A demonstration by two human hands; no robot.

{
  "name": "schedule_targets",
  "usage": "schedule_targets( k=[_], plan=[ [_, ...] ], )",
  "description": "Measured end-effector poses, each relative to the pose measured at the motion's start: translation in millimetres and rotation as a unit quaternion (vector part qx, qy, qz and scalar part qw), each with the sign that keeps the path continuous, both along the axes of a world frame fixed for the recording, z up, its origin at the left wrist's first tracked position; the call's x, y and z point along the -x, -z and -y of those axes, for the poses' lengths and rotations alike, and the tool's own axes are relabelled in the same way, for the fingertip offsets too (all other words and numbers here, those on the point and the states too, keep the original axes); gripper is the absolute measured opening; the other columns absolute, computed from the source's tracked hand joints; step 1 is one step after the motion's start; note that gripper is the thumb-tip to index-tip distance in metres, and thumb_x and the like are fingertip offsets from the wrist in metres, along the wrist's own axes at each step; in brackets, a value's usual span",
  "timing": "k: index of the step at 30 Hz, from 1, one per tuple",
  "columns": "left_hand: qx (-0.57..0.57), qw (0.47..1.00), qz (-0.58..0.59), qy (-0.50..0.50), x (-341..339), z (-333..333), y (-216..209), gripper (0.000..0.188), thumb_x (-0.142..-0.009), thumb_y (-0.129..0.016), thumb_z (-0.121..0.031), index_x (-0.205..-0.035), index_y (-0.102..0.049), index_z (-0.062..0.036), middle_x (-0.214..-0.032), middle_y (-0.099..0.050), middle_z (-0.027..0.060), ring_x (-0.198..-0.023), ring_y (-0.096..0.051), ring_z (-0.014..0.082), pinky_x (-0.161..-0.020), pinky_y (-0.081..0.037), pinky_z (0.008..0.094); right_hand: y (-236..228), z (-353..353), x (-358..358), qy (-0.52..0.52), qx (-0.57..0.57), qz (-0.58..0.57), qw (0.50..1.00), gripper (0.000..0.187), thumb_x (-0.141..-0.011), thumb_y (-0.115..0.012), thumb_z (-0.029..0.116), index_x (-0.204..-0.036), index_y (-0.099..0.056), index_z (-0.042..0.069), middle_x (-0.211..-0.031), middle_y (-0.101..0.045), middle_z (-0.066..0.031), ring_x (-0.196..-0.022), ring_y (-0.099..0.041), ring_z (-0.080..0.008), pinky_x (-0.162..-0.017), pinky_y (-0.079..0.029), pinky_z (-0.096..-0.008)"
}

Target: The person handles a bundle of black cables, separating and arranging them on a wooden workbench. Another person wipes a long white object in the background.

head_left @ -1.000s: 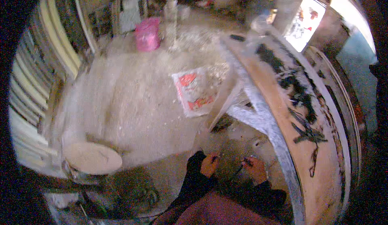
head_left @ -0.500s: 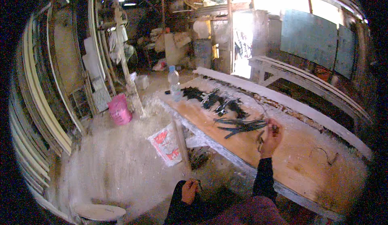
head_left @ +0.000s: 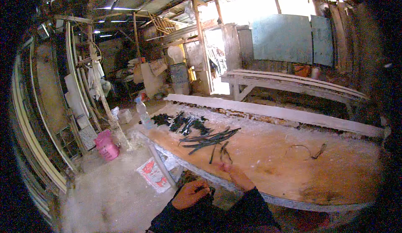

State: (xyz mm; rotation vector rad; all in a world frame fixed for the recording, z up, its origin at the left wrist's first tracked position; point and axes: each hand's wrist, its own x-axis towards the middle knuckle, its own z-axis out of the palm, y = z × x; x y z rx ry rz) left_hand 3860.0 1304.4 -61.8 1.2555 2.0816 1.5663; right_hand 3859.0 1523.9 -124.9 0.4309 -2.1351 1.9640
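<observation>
Your right grip (head_left: 234,175) reaches over the near edge of the desk (head_left: 280,159), fingertips close together at the lower end of a thin dark loop (head_left: 225,145); whether they pinch it, you can't tell from here. At 8 o'clock from that hand, your left grip (head_left: 191,194) is curled in front of the desk (something dark shows at its edge, too unclear to say if it's held). From your right hand, a short dark strip (head_left: 212,154) lies just beside the loop at 11 o'clock, and the bundle of dark strips (head_left: 209,140) spreads beyond it, also at 11. Farther out, toward 10, lie a ragged black heap (head_left: 182,124) and an upright clear bottle (head_left: 144,116).
</observation>
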Motion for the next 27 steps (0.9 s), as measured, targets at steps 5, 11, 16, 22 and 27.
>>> schedule_targets(
  k=[5, 11, 16, 22, 27],
  plan=[
    [0.022, 0.999, -0.005, 0.037, 7, -40, -13, 0.020, -0.081, -0.052, -0.022, -0.079, -0.053, -0.0021, -0.069, -0.052, 0.0046, -0.065, -0.048, 0.0125, -0.060, -0.040, 0.0264, 7, -2, -86, -0.068, -0.036, 0.107, 0.991, 0.052, -0.084, -0.042, 0.044, -0.114, -0.041, 0.002, -0.082, -0.053, -0.0058, -0.077, -0.050, -0.0125, -0.071, -0.041, -0.0261],
    [0.037, 0.989, -0.140, -0.034, 43, -87, -27, 0.021, -0.080, -0.053, -0.024, -0.079, -0.054, -0.0039, -0.066, -0.051, 0.0043, -0.062, -0.048, 0.0110, -0.058, -0.040, 0.0256, -19, -32, -167, 0.060, 0.150, 0.163, 0.973, 0.039, -0.084, -0.043, 0.043, -0.089, -0.047, 0.004, -0.061, -0.040, 0.0019, -0.052, -0.037, -0.0083, -0.055, -0.034, -0.0199],
    [-0.054, 0.991, -0.117, 0.028, 76, -127, -42, 0.015, -0.080, -0.054, -0.016, -0.077, -0.053, -0.0015, -0.070, -0.053, 0.0055, -0.063, -0.049, 0.0128, -0.056, -0.040, 0.0250, -26, -67, -221, 0.246, 0.103, 0.152, 0.952, 0.032, -0.083, -0.047, 0.039, -0.076, -0.046, 0.008, -0.058, -0.042, 0.0024, -0.049, -0.035, -0.0071, -0.046, -0.030, -0.0203],
    [-0.103, 0.956, -0.266, 0.063, 95, -169, -60, 0.009, -0.075, -0.055, -0.009, -0.074, -0.054, -0.0009, -0.071, -0.052, 0.0100, -0.062, -0.052, 0.0217, -0.056, -0.042, 0.0298, -41, -91, -250, 0.459, 0.147, 0.136, 0.866, 0.020, -0.081, -0.054, 0.023, -0.071, -0.053, 0.005, -0.061, -0.049, 0.0005, -0.053, -0.043, -0.0076, -0.047, -0.034, -0.0204],
    [-0.075, 0.951, -0.299, -0.001, 110, -186, -61, 0.007, -0.071, -0.060, -0.008, -0.073, -0.056, -0.0021, -0.071, -0.052, 0.0096, -0.062, -0.052, 0.0207, -0.054, -0.042, 0.0287, -55, -106, -236, 0.605, 0.108, 0.050, 0.787, 0.011, -0.073, -0.061, 0.010, -0.072, -0.057, -0.001, -0.070, -0.058, -0.0073, -0.062, -0.054, -0.0142, -0.057, -0.044, -0.0257]
  ],
)
